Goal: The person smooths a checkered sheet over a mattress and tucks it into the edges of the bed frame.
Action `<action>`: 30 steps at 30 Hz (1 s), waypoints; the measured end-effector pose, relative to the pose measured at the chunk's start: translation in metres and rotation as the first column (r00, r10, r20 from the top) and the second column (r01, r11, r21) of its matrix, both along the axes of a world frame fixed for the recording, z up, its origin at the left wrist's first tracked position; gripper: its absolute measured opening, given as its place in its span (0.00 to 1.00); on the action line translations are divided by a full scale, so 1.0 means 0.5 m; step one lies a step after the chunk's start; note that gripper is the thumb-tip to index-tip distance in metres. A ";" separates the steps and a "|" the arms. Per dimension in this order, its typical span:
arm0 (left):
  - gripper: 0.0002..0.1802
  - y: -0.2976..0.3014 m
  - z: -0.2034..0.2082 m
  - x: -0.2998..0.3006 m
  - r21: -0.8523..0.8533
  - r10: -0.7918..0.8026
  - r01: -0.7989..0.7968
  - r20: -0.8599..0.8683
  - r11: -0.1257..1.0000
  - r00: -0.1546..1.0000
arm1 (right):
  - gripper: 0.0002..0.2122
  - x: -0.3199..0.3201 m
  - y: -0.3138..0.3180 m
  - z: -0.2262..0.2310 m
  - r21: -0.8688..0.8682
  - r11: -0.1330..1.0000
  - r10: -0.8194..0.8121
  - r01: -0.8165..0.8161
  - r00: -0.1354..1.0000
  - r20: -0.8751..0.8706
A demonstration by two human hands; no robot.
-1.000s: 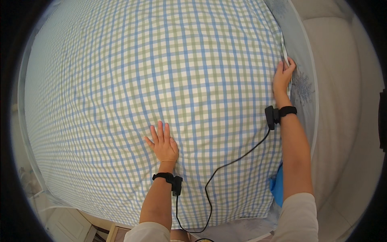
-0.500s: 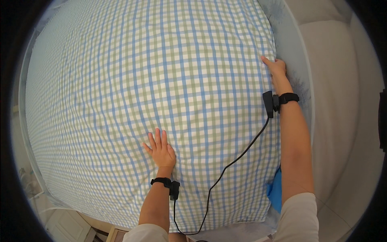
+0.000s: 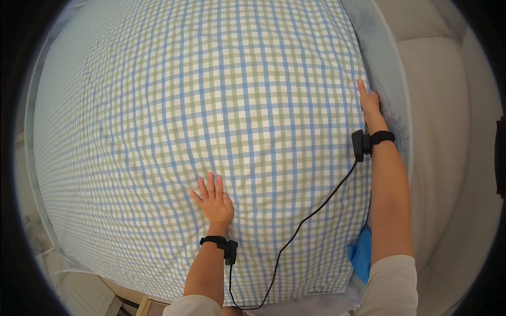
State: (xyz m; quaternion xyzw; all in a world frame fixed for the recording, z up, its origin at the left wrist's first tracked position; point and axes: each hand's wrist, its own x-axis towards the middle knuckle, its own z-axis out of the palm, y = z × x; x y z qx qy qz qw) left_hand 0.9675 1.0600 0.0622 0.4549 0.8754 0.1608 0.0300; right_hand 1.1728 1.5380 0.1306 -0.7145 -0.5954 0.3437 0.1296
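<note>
A blue, green and white checked bed sheet (image 3: 247, 121) spreads over the bed, with light creases. My left hand (image 3: 215, 203) lies flat on it near the front middle, fingers spread. At the sheet's right edge is my right hand (image 3: 371, 102), its thumb stretched along the top of the cloth. Its other fingers curl down over the edge and are mostly hidden, and the hand appears to hold that edge. Both wrists wear a black strap with a small black device, joined by a black cable (image 3: 300, 226).
A pale blue-grey bed border (image 3: 387, 58) runs along the right, with a beige padded surface (image 3: 432, 105) beyond it. A bright blue cloth (image 3: 361, 257) pokes out beside my right forearm. White and wooden furniture (image 3: 87, 295) stands at the lower left.
My right hand has slid a little nearer along the sheet's right edge, and its thumb now points more along that edge. My left hand stays flat; the whole view has shifted slightly.
</note>
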 end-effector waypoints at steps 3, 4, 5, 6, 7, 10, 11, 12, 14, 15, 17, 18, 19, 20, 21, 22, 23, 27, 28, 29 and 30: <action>0.26 -0.007 0.006 -0.009 0.006 0.009 -0.009 0.019 1.000 1.000 | 0.40 -0.019 -0.020 0.002 0.261 0.963 0.005 -0.064 0.975 0.222; 0.26 -0.006 0.006 -0.006 0.004 0.011 -0.011 0.026 1.000 1.000 | 0.40 -0.016 -0.021 -0.001 0.259 0.963 0.007 -0.068 0.974 0.228; 0.26 -0.004 0.006 -0.004 0.019 0.006 -0.007 0.025 1.000 1.000 | 0.39 -0.011 -0.021 -0.001 0.286 0.955 -0.007 -0.078 0.958 0.286; 0.26 -0.003 0.005 -0.005 0.032 0.006 -0.006 0.018 0.999 1.000 | 0.38 -0.019 -0.024 0.003 0.310 0.946 -0.018 -0.093 0.942 0.336; 0.26 -0.003 0.003 -0.006 0.032 0.010 -0.011 0.021 0.999 1.000 | 0.38 -0.017 -0.035 0.009 0.309 0.946 -0.014 -0.098 0.941 0.339; 0.26 -0.010 0.000 -0.007 0.040 -0.001 0.000 0.013 0.999 1.000 | 0.34 0.023 -0.108 0.031 0.247 0.954 0.139 -0.169 0.981 0.132; 0.26 -0.013 0.002 -0.008 0.027 0.001 -0.002 0.009 1.000 1.000 | 0.32 0.044 -0.138 0.027 0.248 0.951 0.152 -0.182 0.979 0.134; 0.26 -0.013 0.000 -0.009 0.014 0.004 -0.004 0.004 1.000 1.000 | 0.30 0.062 -0.164 0.024 0.251 0.948 0.165 -0.195 0.977 0.134; 0.26 -0.007 -0.001 -0.005 0.035 0.020 -0.021 0.037 0.999 0.999 | 0.29 0.083 -0.210 0.033 0.245 0.957 0.125 -0.154 0.984 0.130; 0.26 -0.009 0.001 -0.003 0.049 0.033 -0.037 0.067 0.998 0.997 | 0.28 0.092 -0.235 0.037 0.234 0.966 0.083 -0.110 0.989 0.123; 0.26 -0.016 -0.001 -0.003 0.036 0.034 -0.036 0.066 0.999 0.997 | 0.27 0.100 -0.281 0.035 0.232 0.971 0.044 -0.062 0.995 0.084; 0.26 -0.012 -0.006 -0.004 0.036 0.041 -0.043 0.063 0.998 0.997 | 0.27 0.106 -0.292 0.037 0.240 0.971 0.010 -0.020 0.999 0.044; 0.26 -0.016 -0.003 -0.003 0.028 0.037 -0.039 0.067 0.999 0.997 | 0.27 0.131 -0.313 0.030 0.232 0.973 0.006 -0.017 0.999 0.048; 0.26 -0.021 0.001 -0.005 0.006 0.021 -0.021 0.038 1.000 0.999 | 0.26 0.164 -0.332 0.014 0.225 0.972 0.044 -0.069 0.993 0.112; 0.26 -0.018 0.002 -0.007 -0.006 -0.002 0.002 0.013 1.000 1.000 | 0.25 0.183 -0.344 0.015 0.223 0.968 0.076 -0.116 0.981 0.178; 0.26 -0.015 0.005 -0.007 -0.007 -0.012 0.012 0.019 1.000 1.000 | 0.25 0.197 -0.343 0.016 0.221 0.969 0.067 -0.108 0.981 0.184; 0.26 -0.010 0.010 -0.006 0.012 -0.012 0.012 0.028 1.000 1.000 | 0.25 0.207 -0.331 0.015 0.229 0.968 0.051 -0.104 0.973 0.227; 0.26 -0.016 0.001 -0.004 0.045 -0.011 0.010 0.020 0.999 1.000 | 0.25 0.177 -0.351 0.014 0.218 0.975 -0.009 -0.042 0.974 0.226; 0.26 -0.014 0.001 -0.001 0.044 -0.013 0.012 0.028 0.999 1.000 | 0.24 0.198 -0.361 0.015 0.286 0.956 0.033 -0.067 0.992 0.122; 0.26 -0.010 0.003 0.001 0.051 -0.011 0.010 0.021 0.999 1.000 | 0.24 0.224 -0.365 0.024 0.210 0.968 0.110 -0.136 0.985 0.132; 0.26 0.002 -0.004 -0.002 0.061 -0.010 0.009 0.012 0.998 1.000 | 0.24 0.218 -0.374 0.038 0.211 0.968 0.105 -0.133 0.985 0.139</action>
